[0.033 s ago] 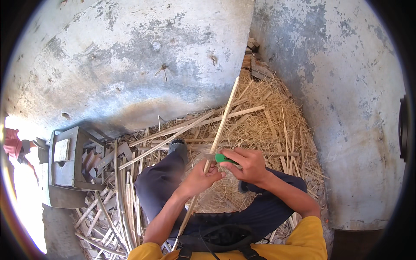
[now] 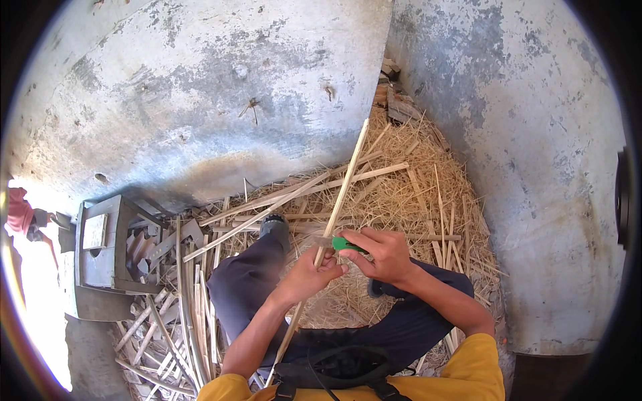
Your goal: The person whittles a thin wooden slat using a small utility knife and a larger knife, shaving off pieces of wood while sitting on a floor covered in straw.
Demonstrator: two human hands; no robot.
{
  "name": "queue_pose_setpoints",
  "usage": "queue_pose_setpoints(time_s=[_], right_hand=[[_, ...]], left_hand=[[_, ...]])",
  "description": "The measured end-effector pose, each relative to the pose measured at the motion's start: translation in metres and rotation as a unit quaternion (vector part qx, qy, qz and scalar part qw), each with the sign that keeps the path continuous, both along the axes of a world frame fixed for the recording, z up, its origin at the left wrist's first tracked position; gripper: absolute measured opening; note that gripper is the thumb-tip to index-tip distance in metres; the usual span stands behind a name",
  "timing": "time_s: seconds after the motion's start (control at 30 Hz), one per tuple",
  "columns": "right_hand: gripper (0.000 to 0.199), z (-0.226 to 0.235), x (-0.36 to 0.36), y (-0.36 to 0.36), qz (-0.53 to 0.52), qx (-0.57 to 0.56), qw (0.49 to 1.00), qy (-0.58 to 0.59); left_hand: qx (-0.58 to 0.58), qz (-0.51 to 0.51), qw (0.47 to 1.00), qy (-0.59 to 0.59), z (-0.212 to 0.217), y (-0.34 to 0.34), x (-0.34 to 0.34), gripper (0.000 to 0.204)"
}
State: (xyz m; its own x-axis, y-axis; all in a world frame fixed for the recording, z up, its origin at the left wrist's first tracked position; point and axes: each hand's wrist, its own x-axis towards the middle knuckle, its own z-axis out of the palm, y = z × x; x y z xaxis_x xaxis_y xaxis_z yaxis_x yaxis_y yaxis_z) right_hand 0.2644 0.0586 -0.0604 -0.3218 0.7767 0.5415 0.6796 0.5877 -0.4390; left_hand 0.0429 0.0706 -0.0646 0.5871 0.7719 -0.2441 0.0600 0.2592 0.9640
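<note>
A long, pale split-bamboo strip (image 2: 343, 194) runs from between my legs up toward the wall, slanting to the right. My left hand (image 2: 309, 275) is closed around it near its middle, thumb pointing right. Just above that grip, my right hand (image 2: 383, 256) holds a green-handled knife (image 2: 348, 244). Its short greyish blade lies across the strip, close to my left fingers; whether it bites into the strip I cannot tell.
Straw-like shavings (image 2: 414, 194) cover the floor ahead, with loose strips (image 2: 287, 200) across them. More strips (image 2: 190, 321) lie at lower left beside a grey wooden box (image 2: 107, 244). Worn walls (image 2: 521, 167) stand ahead and right. Another person (image 2: 23, 217) is at far left.
The other person at the far left has shifted slightly. My hands, the knife and the strip show no visible movement.
</note>
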Motion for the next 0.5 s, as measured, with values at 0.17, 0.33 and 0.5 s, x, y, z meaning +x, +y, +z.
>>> queue_pose_setpoints(time_s=[0.17, 0.33, 0.5], right_hand=[[0.035, 0.003, 0.001, -0.002, -0.019, -0.001, 1.000, -0.018], [0.033, 0.002, 0.000, 0.000, -0.034, 0.023, 0.999, -0.019], [0.032, -0.001, 0.002, 0.002, -0.040, 0.026, 0.999, -0.015]], left_hand=[[0.014, 0.008, 0.999, 0.031, -0.002, -0.002, 0.003, 0.037], [0.041, -0.003, 0.999, 0.036, -0.008, 0.000, 0.003, 0.038], [0.040, -0.001, 0.999, 0.037, -0.008, -0.001, 0.003, 0.038]])
